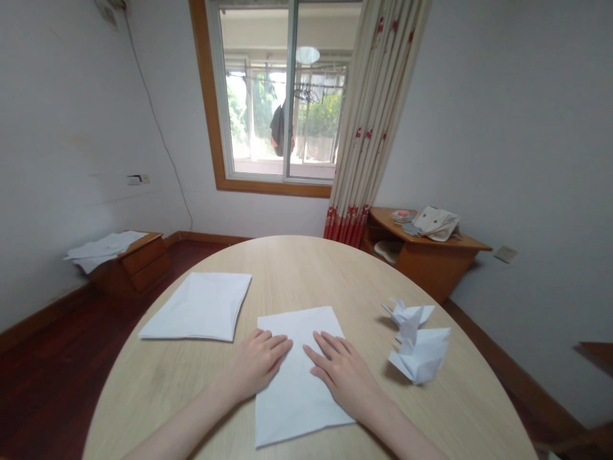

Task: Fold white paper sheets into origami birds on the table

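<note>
A white sheet of paper (pixel 294 399) lies flat on the round wooden table (pixel 191 377) in front of me. My left hand (pixel 262 359) rests on its left edge, fingers stretched out and pointing right. On the right side of the same sheet lies my right hand (pixel 338 367), its fingers spread and flat. Neither hand grips anything. Whether the sheet is a single layer or folded, I cannot tell.
A stack of white paper (pixel 198 306) lies at the table's left. Folded paper figures (pixel 416 351) stand on the right. Beyond the table are a low drawer cabinet (pixel 143 262), a corner desk (pixel 431 259), a curtain (pixel 368 128) and a window.
</note>
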The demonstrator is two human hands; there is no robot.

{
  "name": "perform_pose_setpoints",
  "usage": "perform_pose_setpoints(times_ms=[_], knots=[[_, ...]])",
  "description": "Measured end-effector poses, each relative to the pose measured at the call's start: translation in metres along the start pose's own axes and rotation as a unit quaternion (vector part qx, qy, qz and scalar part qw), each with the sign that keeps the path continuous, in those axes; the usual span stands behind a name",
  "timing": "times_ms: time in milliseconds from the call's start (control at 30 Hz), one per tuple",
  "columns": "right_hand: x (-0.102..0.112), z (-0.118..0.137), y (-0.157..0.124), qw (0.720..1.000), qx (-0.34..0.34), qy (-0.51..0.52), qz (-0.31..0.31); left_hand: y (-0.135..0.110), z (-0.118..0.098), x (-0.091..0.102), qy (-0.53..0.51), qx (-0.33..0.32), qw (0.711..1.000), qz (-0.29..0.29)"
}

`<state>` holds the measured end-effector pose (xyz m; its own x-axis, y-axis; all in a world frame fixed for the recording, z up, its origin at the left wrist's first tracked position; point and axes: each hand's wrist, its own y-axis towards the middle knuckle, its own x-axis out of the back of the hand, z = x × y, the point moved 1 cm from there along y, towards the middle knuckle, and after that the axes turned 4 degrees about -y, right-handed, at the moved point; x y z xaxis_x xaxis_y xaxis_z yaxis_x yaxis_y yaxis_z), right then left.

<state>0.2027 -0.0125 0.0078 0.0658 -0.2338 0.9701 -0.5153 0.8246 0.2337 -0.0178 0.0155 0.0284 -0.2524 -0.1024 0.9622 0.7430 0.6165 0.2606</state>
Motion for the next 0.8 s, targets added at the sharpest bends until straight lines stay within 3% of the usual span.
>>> perform_pose_setpoints(times_ms=[233, 467, 667, 800], knots=[[-0.011, -0.009, 0.002, 0.998, -0.010, -0.045, -0.043, 0.000, -0.003, 0.001, 0.029, -0.015, 0.999, -0.002], [-0.027, -0.018, 0.002, 0.987, -0.114, -0.095, -0.068, 0.001, -0.006, 0.004, 0.026, -0.028, 0.999, -0.023], [-0.028, -0.025, 0.001, 0.986, -0.149, 0.010, -0.077, 0.000, 0.000, -0.004, 0.023, -0.030, 0.997, -0.073], [-0.023, -0.026, 0.003, 0.977, -0.163, 0.113, -0.080, 0.001, 0.007, -0.006, -0.026, 0.003, 0.997, -0.067]])
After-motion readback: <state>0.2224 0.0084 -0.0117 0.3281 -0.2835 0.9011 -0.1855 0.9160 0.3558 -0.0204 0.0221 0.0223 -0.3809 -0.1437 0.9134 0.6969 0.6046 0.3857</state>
